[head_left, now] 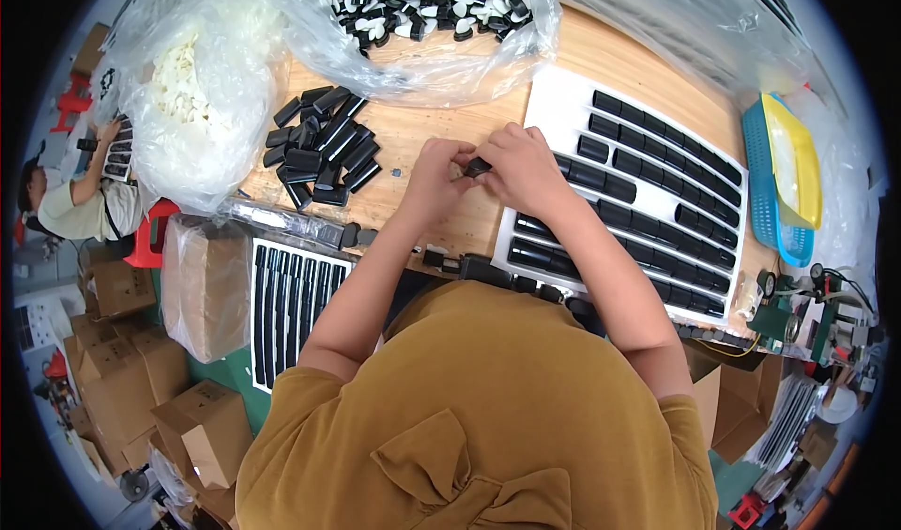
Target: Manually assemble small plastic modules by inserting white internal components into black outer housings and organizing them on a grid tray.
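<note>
Over the wooden table, my two hands meet around one small black plastic piece. My left hand is closed, its fingertips pinched at the left end of the piece. My right hand closes on the same piece from the other side, covering part of it. Just right of my right hand lies a white tray with rows of black pieces; a few slots in it hold none. Left of my hands is a loose heap of black pieces.
At the back, a clear bag holds black and white parts; another bag of cream parts stands left. Blue and yellow baskets stand right. A second filled tray and cartons are below left. A person works far left.
</note>
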Demonstrator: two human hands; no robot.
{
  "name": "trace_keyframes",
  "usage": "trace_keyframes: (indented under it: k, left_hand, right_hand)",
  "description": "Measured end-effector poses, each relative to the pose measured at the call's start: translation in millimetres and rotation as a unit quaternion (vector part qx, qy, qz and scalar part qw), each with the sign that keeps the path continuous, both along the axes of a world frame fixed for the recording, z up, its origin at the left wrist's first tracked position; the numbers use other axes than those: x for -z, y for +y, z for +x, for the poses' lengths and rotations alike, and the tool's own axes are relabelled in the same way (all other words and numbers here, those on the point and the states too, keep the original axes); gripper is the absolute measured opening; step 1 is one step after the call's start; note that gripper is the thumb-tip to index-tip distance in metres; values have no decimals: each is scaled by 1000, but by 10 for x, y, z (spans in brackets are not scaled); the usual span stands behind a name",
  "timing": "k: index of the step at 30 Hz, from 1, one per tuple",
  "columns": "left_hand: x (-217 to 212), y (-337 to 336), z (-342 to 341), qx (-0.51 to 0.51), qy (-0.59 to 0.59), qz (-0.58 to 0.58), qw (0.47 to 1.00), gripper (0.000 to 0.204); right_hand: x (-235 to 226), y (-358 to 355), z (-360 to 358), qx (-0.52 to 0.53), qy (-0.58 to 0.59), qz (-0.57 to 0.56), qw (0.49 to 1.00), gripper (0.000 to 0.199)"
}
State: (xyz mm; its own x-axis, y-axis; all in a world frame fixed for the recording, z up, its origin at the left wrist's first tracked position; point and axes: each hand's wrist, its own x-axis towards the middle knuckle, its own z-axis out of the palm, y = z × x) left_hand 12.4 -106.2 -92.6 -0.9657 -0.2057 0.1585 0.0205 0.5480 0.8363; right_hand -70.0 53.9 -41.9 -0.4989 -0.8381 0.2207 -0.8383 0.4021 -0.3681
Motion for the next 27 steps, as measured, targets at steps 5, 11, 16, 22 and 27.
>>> trace_keyframes:
  k: [5,11,16,22,27]
  left_hand:
    - [-45,33,18,5,12,1,1000,39]
    - [-45,29,24,13,32,-34,999,37]
    - [-36,2,37,21,17,-87,996,37]
    - [-118,29,31,21,27,-52,998,39]
    - [-71,15,31,22,22,-37,999,38]
  right_hand:
    - [9,-18,5,-8,-1,3,1000,24]
    - [-70,-113,-37,-35,17,69,997,19]
    - [-109,-40,-65,-9,-39,43,998,16]
    - [-78,-61,-50,-23,-5,32,999,19]
    - [-56,-81,-24,-38,24,48,998,21]
